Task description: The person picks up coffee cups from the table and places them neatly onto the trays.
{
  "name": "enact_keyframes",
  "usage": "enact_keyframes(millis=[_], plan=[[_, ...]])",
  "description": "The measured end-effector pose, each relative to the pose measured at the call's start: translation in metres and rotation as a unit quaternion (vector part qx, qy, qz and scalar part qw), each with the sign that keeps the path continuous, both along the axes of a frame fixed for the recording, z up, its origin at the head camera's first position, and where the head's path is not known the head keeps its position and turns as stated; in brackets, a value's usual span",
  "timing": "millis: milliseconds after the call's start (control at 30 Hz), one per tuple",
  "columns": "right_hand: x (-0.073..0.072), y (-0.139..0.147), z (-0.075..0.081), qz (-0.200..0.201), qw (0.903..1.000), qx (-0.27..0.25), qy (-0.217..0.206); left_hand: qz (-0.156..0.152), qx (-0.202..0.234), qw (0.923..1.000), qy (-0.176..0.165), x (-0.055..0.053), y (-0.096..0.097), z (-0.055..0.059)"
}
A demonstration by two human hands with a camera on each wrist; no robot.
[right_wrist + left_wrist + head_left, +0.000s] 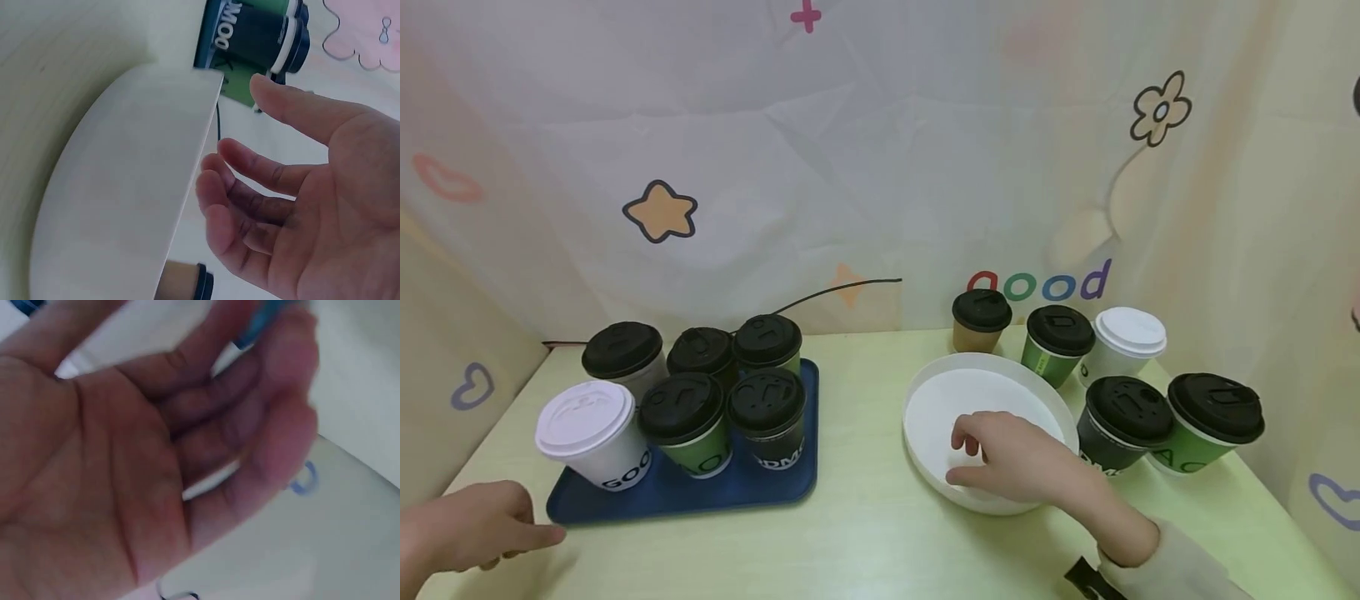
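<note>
My right hand (1015,458) hovers over the round white tray (977,392), fingers loosely bent and holding nothing. In the right wrist view, the right hand (312,187) has its thumb apart from the fingers, beside the tray's wall (125,175). My left hand (471,533) is low at the left, next to the near left corner of a blue tray (700,498). The left wrist view shows its palm (125,456) with loosely bent fingers and nothing in them. On the blue tray stand several lidded paper cups, including a white cup (591,433) nearest that hand.
Right of and behind the white tray are a brown cup (977,336), a green cup (1054,358), a white cup (1120,354), a black cup (1112,437) and another green cup (1195,442). A patterned curtain (880,167) closes off the back.
</note>
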State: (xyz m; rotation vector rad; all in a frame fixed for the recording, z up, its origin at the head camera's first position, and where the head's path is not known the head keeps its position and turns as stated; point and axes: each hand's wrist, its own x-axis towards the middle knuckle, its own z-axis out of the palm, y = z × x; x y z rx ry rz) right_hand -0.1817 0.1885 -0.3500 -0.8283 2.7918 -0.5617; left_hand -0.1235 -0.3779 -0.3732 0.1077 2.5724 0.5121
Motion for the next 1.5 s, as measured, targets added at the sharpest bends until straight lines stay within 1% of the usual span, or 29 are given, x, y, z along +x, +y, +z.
enact_keyframes(millis=[67,133,167,267,300,400,533,600,667,733,800,900,1000,1133,1267,1367,1500], plan=[[0.001,0.006,0.000,-0.007,0.9999,0.002,-0.009,-0.023,0.022,0.9994,-0.010,0.000,0.017,0.007],[0.002,0.012,0.001,-0.008,0.9997,0.007,-0.022,-0.057,0.062,0.9964,-0.013,0.001,0.033,0.012],[0.002,0.015,0.001,-0.007,0.9996,0.009,-0.027,-0.065,0.074,0.9950,-0.018,0.001,0.042,0.016],[0.004,0.022,0.002,-0.002,0.9993,0.020,-0.032,-0.106,0.116,0.9873,-0.023,0.001,0.066,0.022],[0.004,0.023,0.002,-0.004,0.9994,0.020,-0.029,-0.115,0.125,0.9851,-0.028,0.001,0.075,0.023],[0.002,0.026,0.001,-0.027,0.9994,0.019,-0.009,-0.137,0.128,0.9816,-0.035,-0.003,0.099,0.026],[-0.005,0.026,-0.003,-0.083,0.9960,0.014,0.032,-0.175,0.119,0.9769,-0.027,-0.008,0.129,0.027],[-0.009,0.027,-0.006,-0.108,0.9927,0.015,0.050,-0.186,0.119,0.9748,-0.028,-0.010,0.142,0.027],[-0.013,0.028,-0.008,-0.130,0.9895,0.021,0.061,-0.189,0.122,0.9738,-0.034,-0.013,0.154,0.027],[-0.016,0.030,-0.011,-0.147,0.9868,0.033,0.059,-0.191,0.123,0.9730,-0.037,-0.015,0.165,0.027],[-0.020,0.032,-0.014,-0.160,0.9841,0.051,0.059,-0.200,0.126,0.9712,-0.030,-0.016,0.174,0.026],[-0.027,0.033,-0.020,-0.179,0.9788,0.079,0.059,-0.212,0.125,0.9691,-0.018,-0.018,0.185,0.025],[-0.032,0.033,-0.024,-0.193,0.9737,0.099,0.068,-0.212,0.127,0.9689,-0.018,-0.020,0.194,0.024],[-0.037,0.034,-0.028,-0.209,0.9689,0.118,0.058,-0.211,0.135,0.9680,-0.009,-0.026,0.206,0.024],[-0.039,0.036,-0.030,-0.224,0.9653,0.127,0.040,-0.220,0.147,0.9641,0.028,-0.034,0.218,0.023],[-0.039,0.036,-0.031,-0.226,0.9650,0.126,0.041,-0.223,0.153,0.9606,0.063,-0.037,0.225,0.022],[-0.037,0.036,-0.030,-0.221,0.9663,0.121,0.051,-0.206,0.149,0.9626,0.093,-0.041,0.235,0.019]])
